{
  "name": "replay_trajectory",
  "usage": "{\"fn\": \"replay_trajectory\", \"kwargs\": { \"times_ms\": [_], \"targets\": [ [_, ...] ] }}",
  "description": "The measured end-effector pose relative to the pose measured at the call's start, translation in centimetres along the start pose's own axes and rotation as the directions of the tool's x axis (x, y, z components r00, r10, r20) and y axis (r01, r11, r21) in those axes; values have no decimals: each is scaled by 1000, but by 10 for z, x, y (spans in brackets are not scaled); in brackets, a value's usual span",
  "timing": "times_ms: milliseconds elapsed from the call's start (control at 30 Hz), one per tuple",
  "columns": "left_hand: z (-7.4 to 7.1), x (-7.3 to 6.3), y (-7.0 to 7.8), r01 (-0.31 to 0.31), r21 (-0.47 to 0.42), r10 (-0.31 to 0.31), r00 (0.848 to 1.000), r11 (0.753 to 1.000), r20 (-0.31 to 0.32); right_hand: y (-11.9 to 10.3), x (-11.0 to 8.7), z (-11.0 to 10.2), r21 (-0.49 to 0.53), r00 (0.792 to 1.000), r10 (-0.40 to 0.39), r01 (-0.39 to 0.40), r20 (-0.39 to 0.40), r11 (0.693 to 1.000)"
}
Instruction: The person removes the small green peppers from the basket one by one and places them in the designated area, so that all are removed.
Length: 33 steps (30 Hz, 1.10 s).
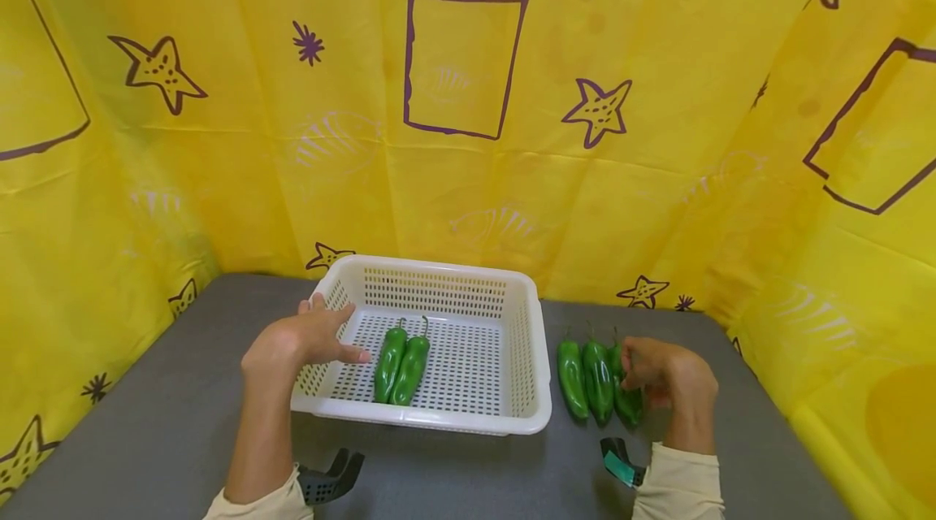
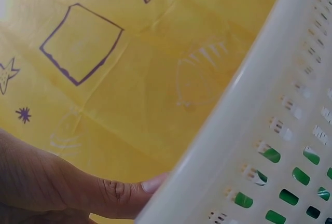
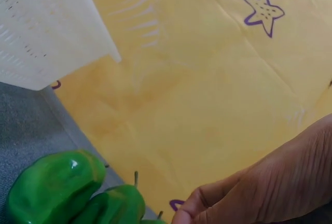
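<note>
Two green chili peppers [image 1: 400, 366] lie side by side in a white perforated plastic basket [image 1: 468, 421]. My left hand [image 1: 310, 337] is over the basket's left side, fingers spread and thumb reaching inward; the left wrist view has the thumb [image 2: 122, 195] at the rim. To the right of the basket, three more green peppers [image 1: 598, 378] lie in a row on the grey table. With bent fingers my right hand [image 1: 658, 370] grips the rightmost pepper [image 1: 627, 408], covering part of it. In the right wrist view that hand [image 3: 249, 198] is beside the peppers [image 3: 57, 187], its fingertips partly cut off.
The grey tabletop [image 1: 168, 390] extends around the basket. A yellow cloth [image 1: 468, 203] with drawn stars and frames encloses the back and sides. Black wrist mounts [image 1: 332, 481] sit by both forearms.
</note>
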<state>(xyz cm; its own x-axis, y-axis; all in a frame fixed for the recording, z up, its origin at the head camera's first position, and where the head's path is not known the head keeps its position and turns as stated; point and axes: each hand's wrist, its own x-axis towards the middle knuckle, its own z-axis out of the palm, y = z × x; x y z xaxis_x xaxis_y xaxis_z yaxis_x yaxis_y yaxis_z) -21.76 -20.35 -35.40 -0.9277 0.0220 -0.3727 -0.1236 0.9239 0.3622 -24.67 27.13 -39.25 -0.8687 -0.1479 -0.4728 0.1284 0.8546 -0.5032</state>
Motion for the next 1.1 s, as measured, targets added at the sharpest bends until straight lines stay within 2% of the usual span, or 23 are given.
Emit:
{"fn": "replay_trajectory", "kwargs": {
  "times_ms": [133,267,467,600,700,833,900,967,1100],
  "targets": [
    [0,0,0,-4,-1,4,1000,1000,1,-4,-3,-1,-87,997,-33,27,-69,996],
    [-1,-1,0,-4,4,4,1000,1000,1,-12,-4,-2,-167,986,-106,84,-131,982],
    [-1,-1,0,1,-2,-1,1000,1000,3,-34,-4,-2,-264,957,-260,220,-129,939],
    [-1,-1,0,-9,-8,9,1000,1000,5,-50,-2,1,-290,911,-389,338,-138,895],
    [0,0,0,-8,-10,8,1000,1000,4,-63,-2,6,-306,857,-490,429,-159,850],
    [0,-1,0,-4,-14,4,1000,1000,3,-83,-2,14,-334,807,-562,487,-182,807],
    [0,-1,0,-10,-16,10,1000,1000,1,-94,-2,20,-334,805,-566,492,-179,804],
    [0,-1,0,-12,-18,12,1000,1000,1,-105,0,28,-360,795,-581,499,-172,788],
    [0,-1,0,-9,-24,9,1000,1000,3,-126,4,46,-438,772,-621,516,-135,736]
  ]
}}
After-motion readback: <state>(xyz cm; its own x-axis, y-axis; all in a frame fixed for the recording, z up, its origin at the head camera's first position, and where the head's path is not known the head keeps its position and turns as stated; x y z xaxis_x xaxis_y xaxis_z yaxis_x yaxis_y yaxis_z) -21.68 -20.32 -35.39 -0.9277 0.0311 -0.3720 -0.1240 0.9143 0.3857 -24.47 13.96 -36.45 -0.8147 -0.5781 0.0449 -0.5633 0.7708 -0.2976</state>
